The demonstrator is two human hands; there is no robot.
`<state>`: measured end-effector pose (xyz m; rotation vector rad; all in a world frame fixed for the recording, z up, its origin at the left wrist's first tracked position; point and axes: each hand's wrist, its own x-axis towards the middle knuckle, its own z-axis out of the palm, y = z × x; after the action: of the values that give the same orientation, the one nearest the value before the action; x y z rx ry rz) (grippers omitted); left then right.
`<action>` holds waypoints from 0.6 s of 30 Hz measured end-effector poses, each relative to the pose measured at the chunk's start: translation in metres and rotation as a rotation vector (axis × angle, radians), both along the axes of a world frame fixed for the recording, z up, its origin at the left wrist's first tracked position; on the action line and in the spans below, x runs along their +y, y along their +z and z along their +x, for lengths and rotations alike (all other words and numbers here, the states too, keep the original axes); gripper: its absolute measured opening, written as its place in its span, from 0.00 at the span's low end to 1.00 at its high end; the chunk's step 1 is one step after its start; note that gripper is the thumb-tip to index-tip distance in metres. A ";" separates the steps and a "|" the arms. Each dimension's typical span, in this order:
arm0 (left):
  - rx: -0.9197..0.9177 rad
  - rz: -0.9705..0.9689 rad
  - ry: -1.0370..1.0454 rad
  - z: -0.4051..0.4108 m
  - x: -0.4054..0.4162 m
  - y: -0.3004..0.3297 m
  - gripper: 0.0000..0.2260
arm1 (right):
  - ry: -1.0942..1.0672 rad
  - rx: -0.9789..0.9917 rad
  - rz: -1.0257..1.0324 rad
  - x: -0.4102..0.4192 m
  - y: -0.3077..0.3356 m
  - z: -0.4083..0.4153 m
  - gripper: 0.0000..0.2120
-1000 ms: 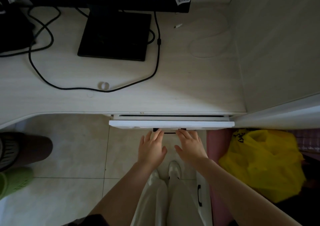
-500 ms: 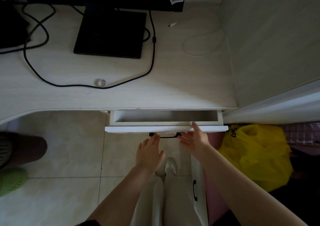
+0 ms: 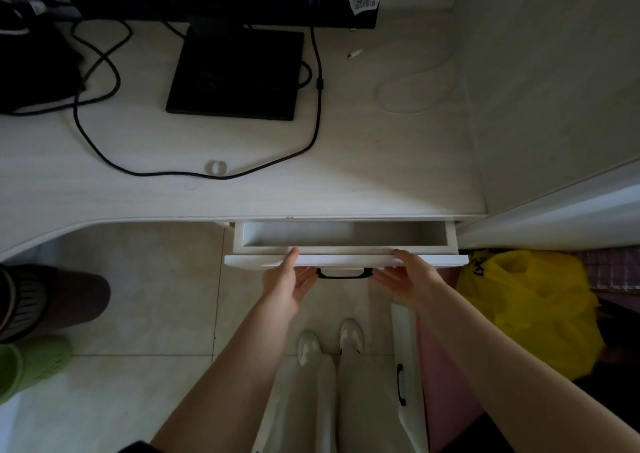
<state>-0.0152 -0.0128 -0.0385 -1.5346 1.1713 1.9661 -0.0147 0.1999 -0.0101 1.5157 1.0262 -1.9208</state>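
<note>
A white drawer (image 3: 346, 243) under the desk (image 3: 346, 182) stands partly pulled out, and the part of its inside that shows is bare. Its front panel carries a black handle (image 3: 343, 274). My left hand (image 3: 287, 284) is at the panel left of the handle, thumb on the top edge, straight fingers along the front face. My right hand (image 3: 410, 279) mirrors it right of the handle, thumb on the top edge and fingers stretched toward the handle.
On the desk are a black monitor stand (image 3: 235, 74), a black cable (image 3: 311, 140), a small clear ring (image 3: 216, 167) and a white cable (image 3: 415, 85). A yellow bag (image 3: 530, 307) lies at the right, beside an open white cabinet door (image 3: 405, 383). Another person's green shoe (image 3: 31, 366) is at left.
The drawer has slid out from nearly closed to partly open. Both hands have spread apart from the handle, each thumb now on the panel's top edge.
</note>
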 end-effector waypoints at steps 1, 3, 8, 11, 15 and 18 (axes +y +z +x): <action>-0.001 0.007 0.010 -0.001 -0.003 0.000 0.13 | -0.031 0.003 0.002 0.001 0.002 -0.002 0.06; -0.011 0.018 0.034 0.000 -0.006 0.000 0.16 | -0.064 0.020 0.011 0.003 0.005 -0.005 0.05; -0.013 0.026 0.070 0.010 -0.006 0.003 0.18 | -0.068 0.008 0.002 0.002 0.006 0.003 0.04; -0.018 0.045 0.098 0.019 -0.006 0.003 0.16 | -0.082 0.005 -0.027 0.003 0.005 0.010 0.04; -0.017 0.085 0.125 0.034 -0.006 0.004 0.10 | -0.109 0.011 -0.083 0.007 0.005 0.027 0.07; -0.037 0.112 0.148 0.046 -0.004 0.007 0.06 | -0.136 -0.017 -0.093 0.010 0.003 0.041 0.15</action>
<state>0.0309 -0.0167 -0.0318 -1.6331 0.9398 2.0505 0.0264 0.2095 -0.0076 1.5820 0.8333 -2.0146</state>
